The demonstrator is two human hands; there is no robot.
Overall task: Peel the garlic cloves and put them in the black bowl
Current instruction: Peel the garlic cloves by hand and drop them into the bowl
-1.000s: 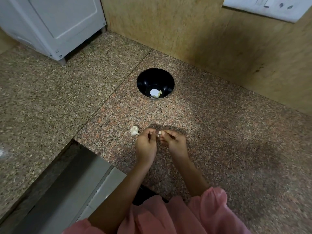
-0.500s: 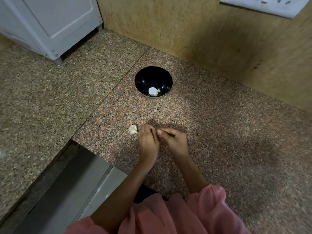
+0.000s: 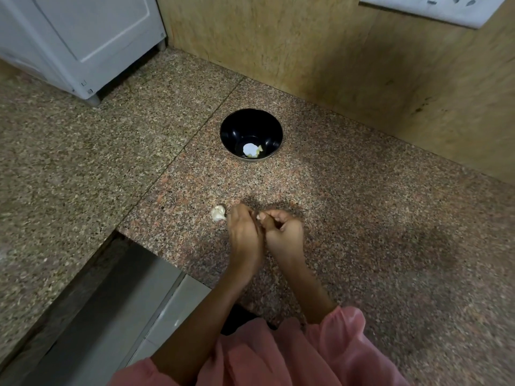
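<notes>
The black bowl (image 3: 237, 126) stands on the granite counter near the back wall, with a pale peeled clove (image 3: 252, 150) in its bottom. Closer to me, my left hand (image 3: 243, 229) and my right hand (image 3: 284, 232) meet fingertip to fingertip just above the counter. Their curled fingers pinch a small garlic clove (image 3: 260, 217), of which only a pale sliver shows. A whitish garlic piece (image 3: 218, 213) lies on the counter, just left of my left hand's fingers.
A white appliance (image 3: 83, 45) stands at the back left. A wooden wall (image 3: 334, 65) runs behind the bowl, with a white switch plate (image 3: 432, 9) at the top right. The counter's edge (image 3: 156, 246) drops off at the near left.
Both hands have closed tighter together, and the left hand has turned over so the clove between them is mostly hidden. The camera has shifted slightly.
</notes>
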